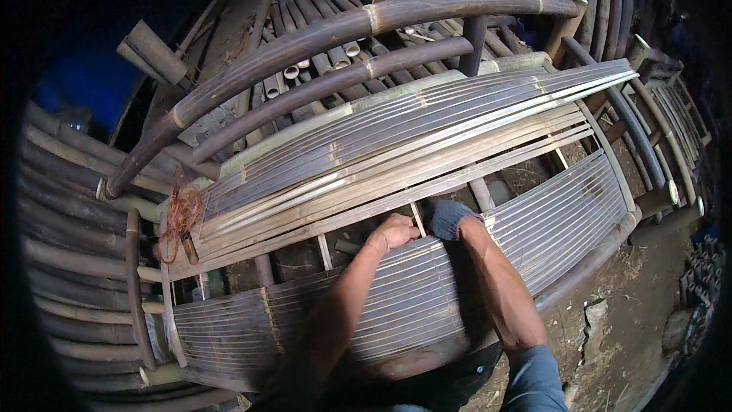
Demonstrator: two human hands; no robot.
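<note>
A bamboo bench lies across in front of me, its seat made of thin slats. My bare left hand point(396, 231) is closed at the inner edge of the dark front slats point(404, 282), beside a pale crosspiece point(418, 218). Whatever its fingers pinch is too small to make out. Just right of that crosspiece is my right hand point(453, 220), in a dark knitted glove; its fingers are hidden. Both hands are over the gap between the front slats and the pale bamboo strips point(396, 164). Dark slats point(381, 133) lie beyond those strips.
Curved bamboo rails point(366, 21) rise along the far side. Tangled reddish twine point(183, 212) sits at the seat's left end, near a brown handle-like piece point(190, 250). Cut bamboo poles point(309, 23) are piled behind, and more poles point(76, 259) line the left.
</note>
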